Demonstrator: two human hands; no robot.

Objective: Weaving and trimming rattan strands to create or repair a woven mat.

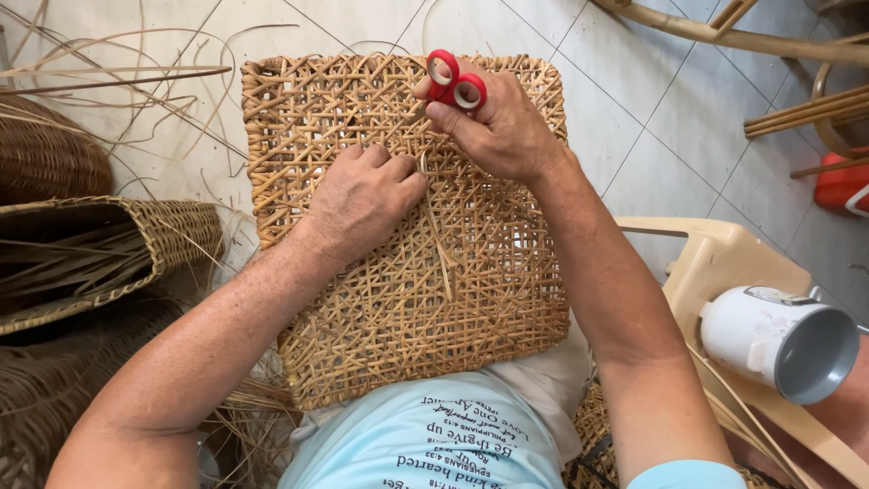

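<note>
A square woven cane panel (471, 299) with an open lattice rests on my lap, tilted away from me. My left hand (362, 199) lies on its upper middle, fingers curled, pinching a loose cane strand (441, 249) that runs down the weave. My right hand (498, 127) is just above and to the right, gripping red-handled scissors (455, 81) with fingers through the loops. The blades are hidden under the hand, close to the strand's top end.
Woven baskets (100, 244) with loose cane strips sit at the left, and more strips (109, 72) lie on the tiled floor. A beige plastic chair (724, 263) at the right carries a white mug (778, 340) on its side. Bamboo furniture frames (797, 100) stand at the top right.
</note>
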